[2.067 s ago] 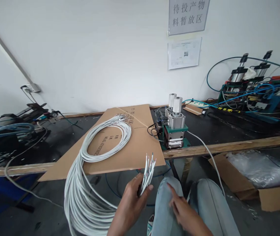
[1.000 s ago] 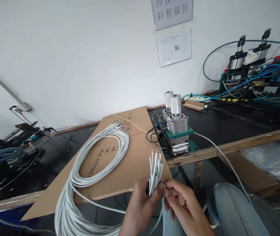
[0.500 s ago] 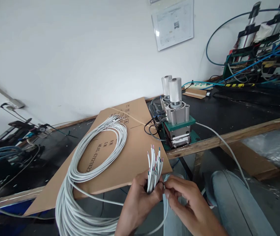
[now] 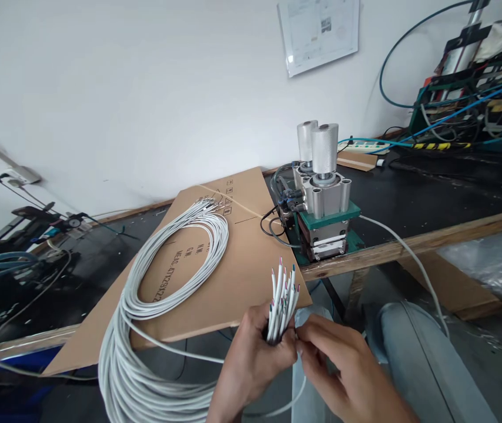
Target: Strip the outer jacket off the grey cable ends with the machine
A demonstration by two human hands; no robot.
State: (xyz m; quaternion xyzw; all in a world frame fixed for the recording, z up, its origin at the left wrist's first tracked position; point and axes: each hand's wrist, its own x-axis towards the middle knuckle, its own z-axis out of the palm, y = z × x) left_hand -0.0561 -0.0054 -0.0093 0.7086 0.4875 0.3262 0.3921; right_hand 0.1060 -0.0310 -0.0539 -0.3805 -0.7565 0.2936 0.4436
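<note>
My left hand grips a bundle of white cable ends, which stick upward and show coloured inner wires at their tips. My right hand is beside it, with finger and thumb pinching at the base of the bundle. The cables run down and left into a big white coil that lies partly on a flat sheet of cardboard and hangs over the bench edge. Just beyond the bundle, a small pneumatic press with a green base stands on the bench.
The black bench has a wooden front edge. More pneumatic machines with blue hoses stand at the back right, and tools and hoses lie at the left. A cardboard box holding plastic sits on the floor to the right. My knees are below.
My right hand rose from my knee and closed on the base of the cable bundle. The view has moved nearer the bench and the press.
</note>
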